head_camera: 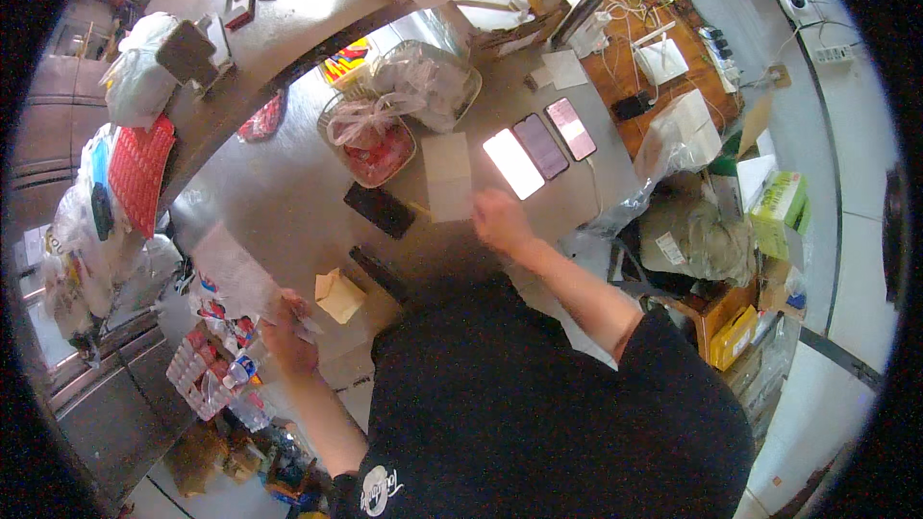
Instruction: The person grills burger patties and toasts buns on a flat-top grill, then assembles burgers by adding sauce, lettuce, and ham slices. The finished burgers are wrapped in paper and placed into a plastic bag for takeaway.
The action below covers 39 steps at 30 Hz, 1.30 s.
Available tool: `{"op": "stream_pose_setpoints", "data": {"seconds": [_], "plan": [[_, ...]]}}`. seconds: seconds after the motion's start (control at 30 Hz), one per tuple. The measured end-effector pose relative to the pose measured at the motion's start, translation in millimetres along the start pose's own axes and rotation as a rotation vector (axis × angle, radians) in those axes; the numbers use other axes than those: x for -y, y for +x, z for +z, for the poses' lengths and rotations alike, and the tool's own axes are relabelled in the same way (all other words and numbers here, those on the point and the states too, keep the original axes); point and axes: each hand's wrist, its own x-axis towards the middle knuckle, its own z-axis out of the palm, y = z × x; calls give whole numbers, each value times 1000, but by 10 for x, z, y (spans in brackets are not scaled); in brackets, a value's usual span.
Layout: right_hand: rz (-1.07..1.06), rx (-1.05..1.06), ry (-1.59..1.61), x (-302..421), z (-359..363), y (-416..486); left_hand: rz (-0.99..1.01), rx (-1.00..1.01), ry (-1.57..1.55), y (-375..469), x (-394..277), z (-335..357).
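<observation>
My left hand (292, 313) grips a pale thin sheet (234, 267), perhaps paper or plastic, at the table's left edge. Beside it lies a small brown paper piece (339, 295). Blurred, with its fingers curled, my right hand (497, 220) is over the table by a light paper sheet (448, 176); whether it holds anything cannot be told. Just beyond that hand is a smartphone with a bright white screen (513, 163). Two more phones, one dim (541, 146) and one lit (571, 129), lie beside it. A dark phone-like slab (379, 210) rests left of the paper sheet.
Two baskets with plastic bags (371, 151) (433, 83) stand at the table's back. A wooden surface (692, 36) at the right bears cables and a white device (661, 61). Hanging bags (86, 231) and egg trays (198, 375) are at the left. A bagged bundle (692, 231) sits at the right.
</observation>
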Motion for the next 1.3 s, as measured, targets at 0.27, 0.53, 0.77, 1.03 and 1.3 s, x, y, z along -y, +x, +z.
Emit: {"op": "stream_pose_setpoints", "data": {"seconds": [0.27,0.53,0.77,1.03,1.3], "plan": [[49,-279,-253,-1125,129,28,-69,-70,291,-409,362,-271],[-89,-167,-145,-1447,-19,364,-217,-153,70,-300,439,113],[-47,-139,-179,-1418,-66,468,-198,-98,167,-297,486,235],[-34,-142,-183,-1445,-253,451,-253,-146,326,-331,536,307],[-95,-206,-155,-1428,-191,518,-175,-96,272,-328,630,408]]}}
